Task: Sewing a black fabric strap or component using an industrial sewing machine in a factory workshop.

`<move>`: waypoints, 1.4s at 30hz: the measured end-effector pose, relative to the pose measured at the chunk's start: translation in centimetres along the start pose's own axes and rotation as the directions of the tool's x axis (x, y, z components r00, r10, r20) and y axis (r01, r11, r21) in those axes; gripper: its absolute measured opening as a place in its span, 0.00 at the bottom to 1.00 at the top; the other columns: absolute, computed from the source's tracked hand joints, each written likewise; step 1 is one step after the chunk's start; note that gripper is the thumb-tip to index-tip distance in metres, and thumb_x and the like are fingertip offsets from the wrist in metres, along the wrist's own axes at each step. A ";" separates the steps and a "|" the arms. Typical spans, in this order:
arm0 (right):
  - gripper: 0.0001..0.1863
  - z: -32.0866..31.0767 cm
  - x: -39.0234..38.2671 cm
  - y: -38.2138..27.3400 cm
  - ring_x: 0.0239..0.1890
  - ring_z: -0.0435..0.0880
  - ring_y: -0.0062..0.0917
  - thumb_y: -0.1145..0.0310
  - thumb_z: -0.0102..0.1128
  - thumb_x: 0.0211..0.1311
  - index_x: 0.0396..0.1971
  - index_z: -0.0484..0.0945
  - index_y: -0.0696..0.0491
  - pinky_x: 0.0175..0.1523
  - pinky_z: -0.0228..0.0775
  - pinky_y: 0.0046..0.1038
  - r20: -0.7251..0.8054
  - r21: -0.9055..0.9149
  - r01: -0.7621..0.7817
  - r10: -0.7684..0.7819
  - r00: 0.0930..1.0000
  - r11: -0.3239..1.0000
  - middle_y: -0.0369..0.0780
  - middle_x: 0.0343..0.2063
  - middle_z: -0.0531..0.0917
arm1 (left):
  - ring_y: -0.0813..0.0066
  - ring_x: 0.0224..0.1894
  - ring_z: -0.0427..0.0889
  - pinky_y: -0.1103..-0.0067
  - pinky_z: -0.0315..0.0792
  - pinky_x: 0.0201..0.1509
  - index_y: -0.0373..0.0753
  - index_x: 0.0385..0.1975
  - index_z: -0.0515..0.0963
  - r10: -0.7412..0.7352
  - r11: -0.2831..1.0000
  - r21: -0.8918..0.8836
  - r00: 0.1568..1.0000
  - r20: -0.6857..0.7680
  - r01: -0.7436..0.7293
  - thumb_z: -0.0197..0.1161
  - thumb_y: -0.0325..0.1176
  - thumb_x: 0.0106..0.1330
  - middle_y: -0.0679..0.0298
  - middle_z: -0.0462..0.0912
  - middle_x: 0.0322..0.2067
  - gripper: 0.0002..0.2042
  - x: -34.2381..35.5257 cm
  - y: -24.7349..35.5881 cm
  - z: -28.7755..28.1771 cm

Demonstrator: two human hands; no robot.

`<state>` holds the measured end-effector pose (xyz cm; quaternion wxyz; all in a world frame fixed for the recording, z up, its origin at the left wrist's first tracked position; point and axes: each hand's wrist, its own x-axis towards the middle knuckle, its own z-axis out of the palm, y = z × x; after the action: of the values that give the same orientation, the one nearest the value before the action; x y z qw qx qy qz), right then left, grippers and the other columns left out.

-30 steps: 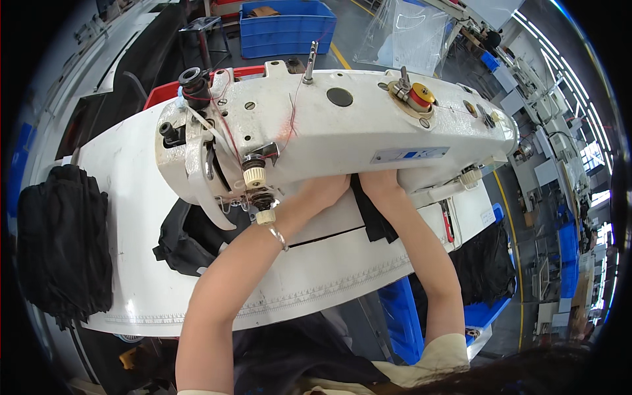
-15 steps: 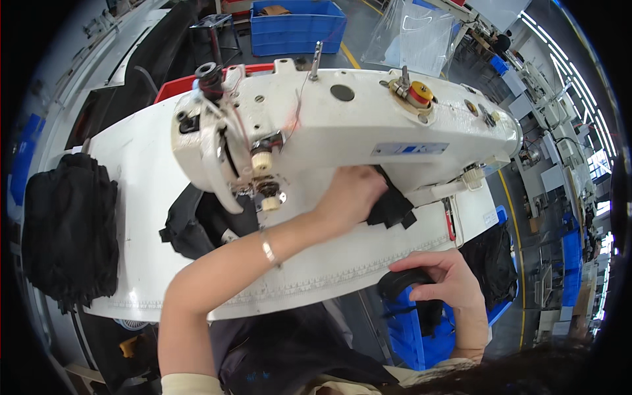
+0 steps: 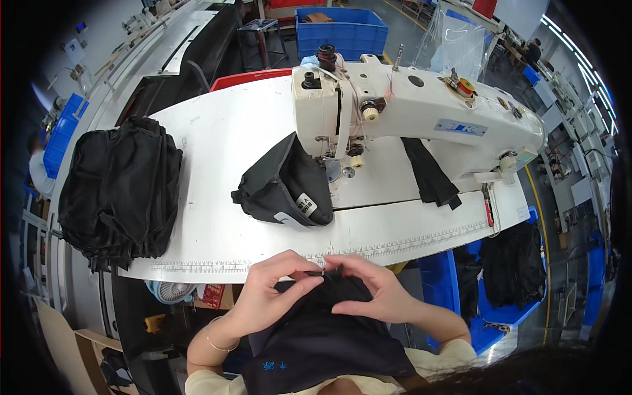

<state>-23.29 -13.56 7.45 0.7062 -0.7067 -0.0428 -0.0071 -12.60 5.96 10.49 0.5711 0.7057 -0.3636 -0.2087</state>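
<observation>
My left hand (image 3: 276, 293) and my right hand (image 3: 375, 293) meet at the table's front edge above the dark apron, both pinching a small black piece (image 3: 326, 272), its shape partly hidden by my fingers. Beyond them, a black fabric pouch (image 3: 266, 189) with white labels lies under the needle end of the white sewing machine (image 3: 415, 105). Folded black strips (image 3: 428, 171) lie beneath the machine's arm. A tall pile of black fabric pieces (image 3: 118, 197) rests at the left of the white table (image 3: 204, 164).
A red-handled tool (image 3: 489, 212) lies at the table's right. Blue bins (image 3: 440, 283) with black pieces hang below it. Behind are a red tray (image 3: 237, 79), a blue crate (image 3: 339, 36) and a stool (image 3: 253, 26). Other people (image 3: 41, 172) sit at far left and back right (image 3: 532, 51).
Both hands have come out from under the machine's arm down to the table's front edge, now holding a small black piece. The view has shifted, so the machine sits further right.
</observation>
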 end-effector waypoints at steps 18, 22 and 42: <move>0.15 3.1 0.7 1.6 0.41 0.81 0.27 0.88 0.63 0.53 0.42 0.80 0.63 0.49 0.71 0.26 -0.337 -0.217 0.265 -0.327 0.883 0.939 0.45 0.40 0.82 | 0.71 0.46 0.80 0.77 0.73 0.54 0.31 0.39 0.79 -0.066 0.879 -0.475 0.980 -0.187 -0.031 0.62 0.17 0.62 0.56 0.77 0.43 0.07 -0.9 -2.7 2.6; 0.11 4.9 0.8 1.9 0.47 0.80 0.29 0.81 0.58 0.62 0.44 0.77 0.59 0.53 0.71 0.27 -0.479 0.043 0.413 -0.344 0.808 0.910 0.45 0.44 0.80 | 0.55 0.58 0.71 0.63 0.61 0.67 0.35 0.37 0.71 0.169 0.956 -0.145 0.883 -0.437 -0.254 0.53 0.22 0.70 0.53 0.65 0.54 0.01 -0.9 -3.7 4.7; 0.19 1.5 -0.8 -0.7 0.50 0.79 0.35 0.71 0.70 0.55 0.48 0.80 0.56 0.53 0.72 0.29 0.079 -0.221 0.188 -0.175 0.981 0.957 0.43 0.46 0.80 | 0.66 0.44 0.76 0.75 0.69 0.49 0.34 0.37 0.77 0.171 0.982 -0.099 0.981 0.093 -0.162 0.62 0.20 0.60 0.57 0.79 0.41 0.06 -2.4 0.0 0.8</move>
<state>-24.21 -12.08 8.07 0.6153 -0.7759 -0.1272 -0.0561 -14.78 7.23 9.99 0.5989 0.6346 -0.4401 -0.2118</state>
